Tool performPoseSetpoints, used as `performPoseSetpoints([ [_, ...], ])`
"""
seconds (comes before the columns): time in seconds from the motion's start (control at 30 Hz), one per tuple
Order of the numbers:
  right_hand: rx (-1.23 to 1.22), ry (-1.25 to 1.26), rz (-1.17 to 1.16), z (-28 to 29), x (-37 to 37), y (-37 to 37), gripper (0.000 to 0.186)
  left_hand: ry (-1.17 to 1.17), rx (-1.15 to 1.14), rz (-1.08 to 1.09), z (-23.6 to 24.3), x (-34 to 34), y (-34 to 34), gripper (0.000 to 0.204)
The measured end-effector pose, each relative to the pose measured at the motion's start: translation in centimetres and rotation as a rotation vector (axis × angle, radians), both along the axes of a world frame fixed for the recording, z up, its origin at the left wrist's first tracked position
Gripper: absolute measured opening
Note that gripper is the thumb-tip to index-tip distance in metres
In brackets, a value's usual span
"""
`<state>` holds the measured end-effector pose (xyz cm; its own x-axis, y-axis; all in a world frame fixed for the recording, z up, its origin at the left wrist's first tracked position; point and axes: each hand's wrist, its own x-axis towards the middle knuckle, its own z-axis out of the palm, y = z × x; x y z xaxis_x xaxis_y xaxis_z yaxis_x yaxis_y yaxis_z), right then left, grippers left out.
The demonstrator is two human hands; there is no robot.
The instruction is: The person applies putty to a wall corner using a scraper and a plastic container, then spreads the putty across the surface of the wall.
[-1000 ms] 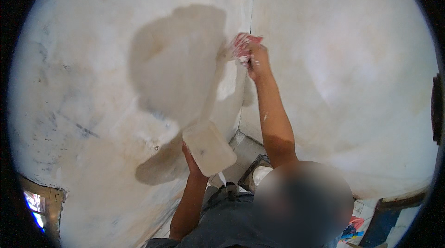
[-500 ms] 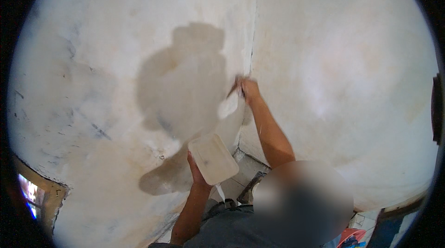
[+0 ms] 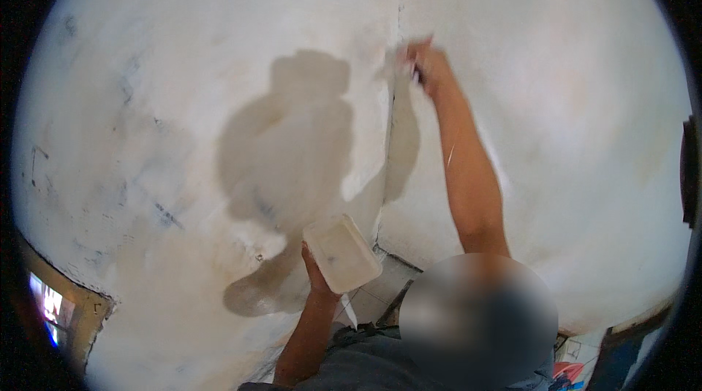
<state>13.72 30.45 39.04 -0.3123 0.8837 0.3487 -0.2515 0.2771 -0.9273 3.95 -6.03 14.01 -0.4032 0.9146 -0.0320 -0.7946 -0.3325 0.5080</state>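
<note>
My left hand (image 3: pixel 316 280) is closed on a shallow, pale rectangular plastic tub (image 3: pixel 342 253), tilted with a broad flat face in view. A thin white strip (image 3: pixel 349 310) shows just below it. Higher up, my right hand (image 3: pixel 430 68) is raised at the corner where two walls meet, fingers closed and smeared by motion. A small dark object (image 3: pixel 417 75) shows among its fingers, too blurred to name. The off-white left wall (image 3: pixel 175 40) has dark scuffs and patchy stains; the right wall (image 3: pixel 585 194) is paler and smoother.
A crack runs down the wall corner (image 3: pixel 390 124) to the tiled floor (image 3: pixel 374 287). At the lower left is a brown-framed opening (image 3: pixel 86 307) with brightness inside. Something red (image 3: pixel 567 372) lies at the lower right, and a dark brown piece (image 3: pixel 689 172) stands at the right rim.
My right hand has moved up and to the right along the corner, and its arm is straighter. The tub in my left hand has shifted slightly right.
</note>
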Motion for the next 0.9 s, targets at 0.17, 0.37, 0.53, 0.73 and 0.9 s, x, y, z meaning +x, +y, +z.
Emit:
performPoseSetpoints([
  [0.17,-0.391,-0.037,0.213,-6.8,-3.9,-2.1,0.013,0.042,-0.016,-0.023,1.5,0.1,0.2,0.067],
  [0.37,0.130,0.316,0.181,15.0,-3.0,-7.6,0.011,-0.168,-0.161,-0.006,3.1,0.3,-0.2,0.075],
  [0.53,0.734,-0.037,-0.351,23.1,0.4,-15.8,0.016,-0.076,-0.117,0.044,2.3,0.3,0.1,0.075],
  [0.73,1.432,-0.497,-0.712,22.5,-3.3,-10.9,0.024,0.088,-0.102,0.003,5.1,1.2,-0.3,0.077],
  [0.9,1.545,-0.777,-0.428,9.7,-1.5,-11.0,0.034,-0.028,-0.160,-0.020,4.4,1.2,-1.0,0.075],
])
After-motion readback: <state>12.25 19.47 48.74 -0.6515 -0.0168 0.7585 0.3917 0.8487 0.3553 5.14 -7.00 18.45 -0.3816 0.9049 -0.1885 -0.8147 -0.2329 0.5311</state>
